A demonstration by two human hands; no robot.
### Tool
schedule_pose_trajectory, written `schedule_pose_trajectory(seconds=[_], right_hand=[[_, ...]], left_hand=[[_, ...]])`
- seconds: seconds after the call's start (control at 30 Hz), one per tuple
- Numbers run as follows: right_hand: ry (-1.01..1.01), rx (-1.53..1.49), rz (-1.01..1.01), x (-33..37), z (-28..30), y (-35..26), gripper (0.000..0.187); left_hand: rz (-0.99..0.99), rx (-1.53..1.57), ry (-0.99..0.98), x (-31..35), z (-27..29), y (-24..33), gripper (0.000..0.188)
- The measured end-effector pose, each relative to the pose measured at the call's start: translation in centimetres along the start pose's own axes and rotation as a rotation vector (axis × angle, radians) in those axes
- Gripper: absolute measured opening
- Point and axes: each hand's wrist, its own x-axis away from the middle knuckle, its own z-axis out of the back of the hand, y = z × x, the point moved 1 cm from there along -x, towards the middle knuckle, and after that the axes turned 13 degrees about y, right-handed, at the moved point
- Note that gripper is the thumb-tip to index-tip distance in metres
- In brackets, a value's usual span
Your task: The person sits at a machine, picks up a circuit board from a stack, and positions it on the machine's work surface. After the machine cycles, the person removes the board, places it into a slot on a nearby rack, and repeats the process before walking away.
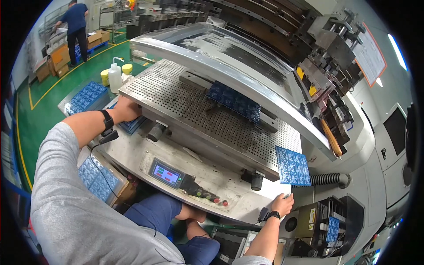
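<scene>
My left hand is at the left edge of the perforated metal table, beside a stack of blue circuit boards. Its fingers are mostly hidden, so I cannot see whether they grip a board. My right hand rests by the machine's white front-right edge, fingers apart and nothing visible in them. Just above it, a blue circuit board panel overlaps the table's right corner, apart from the hand. Another blue panel lies mid-table on a metal bar, partly under the raised framed screen.
Left of the table stand more stacked blue boards, a white squeeze bottle and yellow jars. A lit control display is on the front panel. A wooden-handled tool hangs by the frame. Far left, a person bends near boxes.
</scene>
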Motion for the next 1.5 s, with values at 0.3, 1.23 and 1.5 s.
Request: schedule_pose_trajectory(seconds=[0.3, 1.23, 1.5], right_hand=[[-0.257, 0.002, -0.084, -0.7, 1.7, 0.2, 0.066], [-0.843, -0.131, -0.543, 35.1, 5.8, 10.7, 0.061], [-0.91, -0.067, -0.436, 34.8, 6.2, 12.4, 0.058]], left_hand=[[0.044, 0.007, 0.0, 0.1, 0.8, 0.5, 0.037], [-0.245, -0.117, 0.228, 2.6, -5.8, -8.7, 0.035], [-0.138, -0.038, 0.125, 2.3, -8.5, -11.9, 0.034]])
